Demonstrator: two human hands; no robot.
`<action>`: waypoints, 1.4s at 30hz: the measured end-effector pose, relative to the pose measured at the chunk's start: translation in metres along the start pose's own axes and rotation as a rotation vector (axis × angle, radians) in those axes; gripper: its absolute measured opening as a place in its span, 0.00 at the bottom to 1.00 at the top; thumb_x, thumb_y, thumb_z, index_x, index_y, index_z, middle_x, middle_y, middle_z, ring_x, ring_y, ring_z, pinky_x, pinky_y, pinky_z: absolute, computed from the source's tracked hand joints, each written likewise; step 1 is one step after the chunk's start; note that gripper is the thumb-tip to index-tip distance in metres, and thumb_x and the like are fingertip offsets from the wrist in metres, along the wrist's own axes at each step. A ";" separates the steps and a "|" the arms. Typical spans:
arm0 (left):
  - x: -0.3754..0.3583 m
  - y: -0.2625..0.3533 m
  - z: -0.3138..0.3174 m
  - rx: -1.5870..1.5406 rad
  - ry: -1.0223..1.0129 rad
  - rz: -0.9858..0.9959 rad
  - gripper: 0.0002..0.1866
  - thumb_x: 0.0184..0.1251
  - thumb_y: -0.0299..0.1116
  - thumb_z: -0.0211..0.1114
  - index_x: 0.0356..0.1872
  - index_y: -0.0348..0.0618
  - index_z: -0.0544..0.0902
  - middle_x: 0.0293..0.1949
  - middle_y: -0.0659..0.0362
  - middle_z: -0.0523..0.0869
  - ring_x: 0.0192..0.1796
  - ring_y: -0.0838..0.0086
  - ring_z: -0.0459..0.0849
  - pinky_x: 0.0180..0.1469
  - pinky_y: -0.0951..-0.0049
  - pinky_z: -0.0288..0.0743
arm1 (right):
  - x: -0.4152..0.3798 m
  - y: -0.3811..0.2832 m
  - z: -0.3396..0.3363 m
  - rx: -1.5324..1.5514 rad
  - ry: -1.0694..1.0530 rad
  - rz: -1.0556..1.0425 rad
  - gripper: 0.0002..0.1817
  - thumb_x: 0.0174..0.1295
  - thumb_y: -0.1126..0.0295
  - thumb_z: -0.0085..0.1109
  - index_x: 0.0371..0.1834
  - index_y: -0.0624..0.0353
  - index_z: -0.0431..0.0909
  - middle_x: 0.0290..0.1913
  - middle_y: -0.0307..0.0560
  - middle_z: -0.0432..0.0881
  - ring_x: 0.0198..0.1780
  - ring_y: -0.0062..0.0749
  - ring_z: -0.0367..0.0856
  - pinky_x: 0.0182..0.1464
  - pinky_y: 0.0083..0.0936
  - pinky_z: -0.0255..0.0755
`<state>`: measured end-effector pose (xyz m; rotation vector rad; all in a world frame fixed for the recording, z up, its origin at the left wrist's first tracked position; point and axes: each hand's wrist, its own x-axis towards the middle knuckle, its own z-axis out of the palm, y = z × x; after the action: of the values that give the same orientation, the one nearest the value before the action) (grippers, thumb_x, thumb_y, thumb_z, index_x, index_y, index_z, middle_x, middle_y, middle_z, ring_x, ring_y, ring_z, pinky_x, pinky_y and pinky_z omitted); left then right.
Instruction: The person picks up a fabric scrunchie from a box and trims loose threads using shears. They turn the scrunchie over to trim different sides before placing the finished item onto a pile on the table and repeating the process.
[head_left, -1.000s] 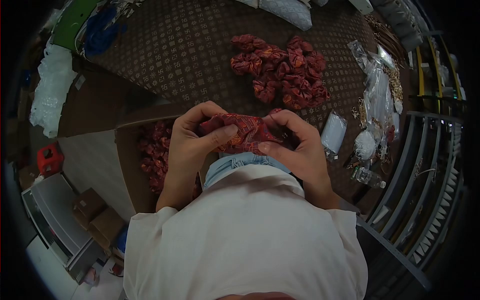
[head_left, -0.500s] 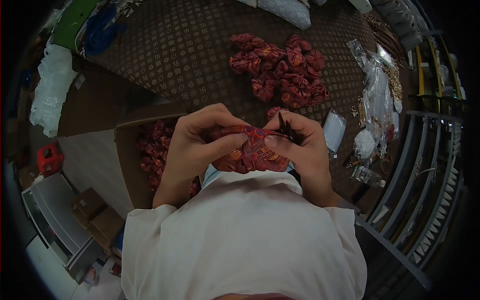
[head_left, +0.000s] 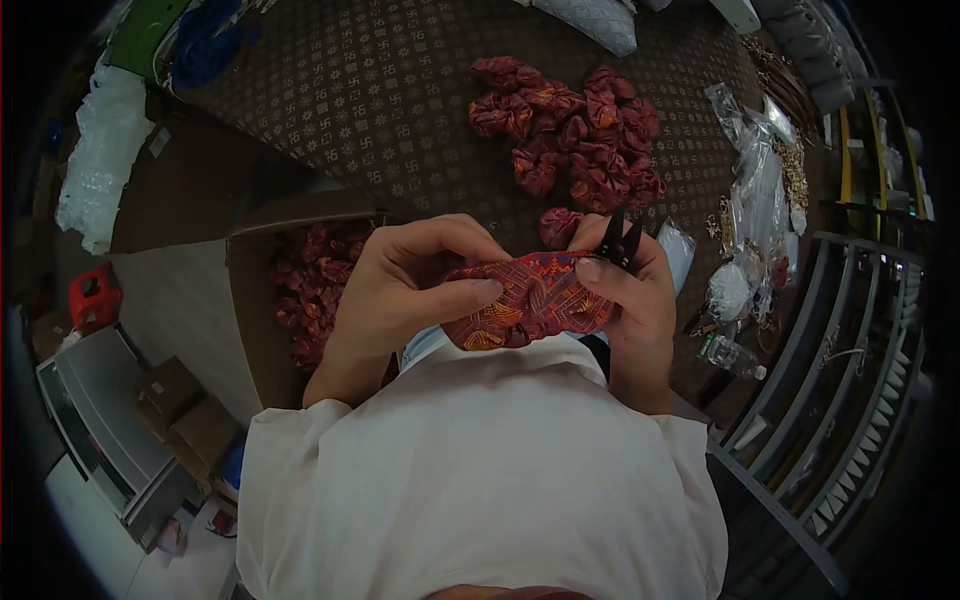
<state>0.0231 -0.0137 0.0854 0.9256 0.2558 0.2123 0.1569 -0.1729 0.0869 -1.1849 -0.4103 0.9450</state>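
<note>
Crosswise before me, the red patterned cloth point(head_left: 525, 308) spans from my left hand point(head_left: 385, 290), pinching one end, to my right hand point(head_left: 640, 298), pinching the other; neither is nearer, and black pointed blades point(head_left: 611, 238) jut forward from my right.

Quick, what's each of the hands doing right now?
Left hand: closed, pinching one end of the red cloth.
Right hand: closed, pinching the cloth's other end and holding black snips.
</note>
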 end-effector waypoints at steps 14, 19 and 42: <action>-0.001 0.001 0.005 0.417 0.111 0.199 0.10 0.45 0.18 0.64 0.32 0.35 0.82 0.28 0.62 0.78 0.30 0.83 0.77 0.32 0.85 0.68 | -0.013 -0.012 0.020 -1.016 0.091 -0.645 0.21 0.46 0.76 0.64 0.48 0.65 0.76 0.27 0.44 0.74 0.26 0.27 0.70 0.26 0.17 0.64; -0.001 0.003 0.007 0.288 0.099 0.124 0.10 0.45 0.18 0.65 0.33 0.35 0.82 0.28 0.61 0.79 0.30 0.83 0.77 0.32 0.85 0.69 | -0.011 -0.004 0.023 -1.058 0.041 -0.695 0.22 0.42 0.75 0.66 0.46 0.64 0.78 0.24 0.44 0.74 0.22 0.28 0.69 0.21 0.20 0.62; -0.003 0.004 0.005 0.085 0.037 -0.026 0.09 0.47 0.18 0.64 0.32 0.34 0.83 0.29 0.60 0.79 0.31 0.82 0.77 0.33 0.84 0.69 | -0.009 -0.005 0.026 -1.131 0.015 -0.828 0.19 0.44 0.72 0.66 0.42 0.62 0.80 0.24 0.41 0.74 0.21 0.26 0.70 0.20 0.18 0.64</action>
<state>0.0220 -0.0163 0.0917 1.0024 0.3133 0.1956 0.1350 -0.1651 0.1025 -1.7699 -1.4016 -0.1103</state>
